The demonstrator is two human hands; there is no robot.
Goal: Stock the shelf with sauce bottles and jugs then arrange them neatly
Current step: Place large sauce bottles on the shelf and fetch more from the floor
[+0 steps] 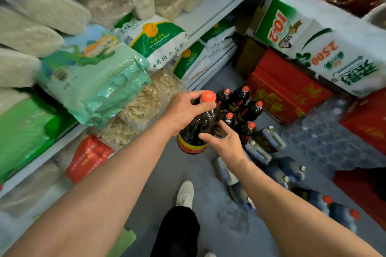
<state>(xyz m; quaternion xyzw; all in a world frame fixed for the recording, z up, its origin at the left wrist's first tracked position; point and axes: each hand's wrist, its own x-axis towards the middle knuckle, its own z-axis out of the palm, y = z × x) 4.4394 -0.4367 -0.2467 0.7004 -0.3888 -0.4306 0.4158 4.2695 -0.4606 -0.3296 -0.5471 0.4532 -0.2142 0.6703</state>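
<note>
A dark sauce bottle with an orange cap and a red-and-yellow label is held up over the floor. My left hand grips its neck and shoulder just under the cap. My right hand holds its lower side, fingers spread on the glass. Behind it, several more dark sauce bottles with orange caps stand grouped on the floor. Several blue jugs with white handles lie and stand along the floor to the right.
White shelves on the left hold bags of rice, flour and noodles. Red cartons and a white sack are stacked on the right. My foot in a white shoe stands on the grey floor between them.
</note>
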